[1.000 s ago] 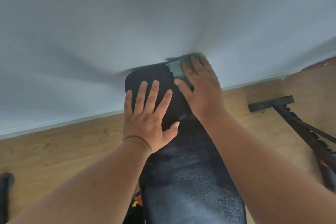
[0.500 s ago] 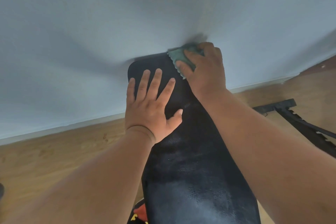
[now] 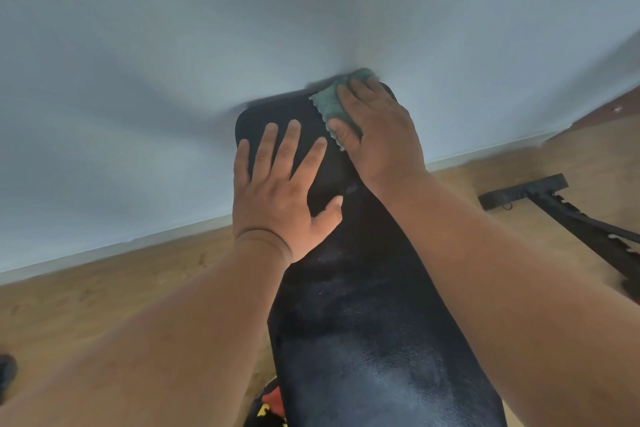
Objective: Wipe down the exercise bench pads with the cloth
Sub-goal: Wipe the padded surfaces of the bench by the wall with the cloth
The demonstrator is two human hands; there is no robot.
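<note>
Dark object at the left edge [image 3: 7, 373]: only a blurred black shape low on the wooden floor [image 3: 104, 288]; too little shows to tell what it is.
Wall [image 3: 138, 80]: pale grey-blue, filling the upper part of the view, with a white skirting strip where it meets the floor.
Left hand [image 3: 277, 191]: lies flat on the left side of the pad's far end, fingers straight and spread, thumb out to the right; it grasps nothing, only presses on the surface.
Bench pad [image 3: 363, 322]: long, black and slightly glossy, running from the bottom of the view away toward the wall; its rounded far end sits close to the wall, and both hands rest on that end.
Cloth [image 3: 329, 104]: green with a wavy edge, lying on the far right corner of the pad, partly covered by the right hand and reaching up to the pad's top edge.
Right hand [image 3: 377, 128]: laid palm down over the cloth, fingers fairly straight and pointing toward the wall, pressing the cloth against the pad rather than curling round it.
Red and yellow patch [image 3: 272, 402]: shows just beside the pad's lower left edge.
Black metal frame [image 3: 561, 208]: lies on the floor well to the right of the pad, a short crossbar with a notched bar running off toward the right edge.
</note>
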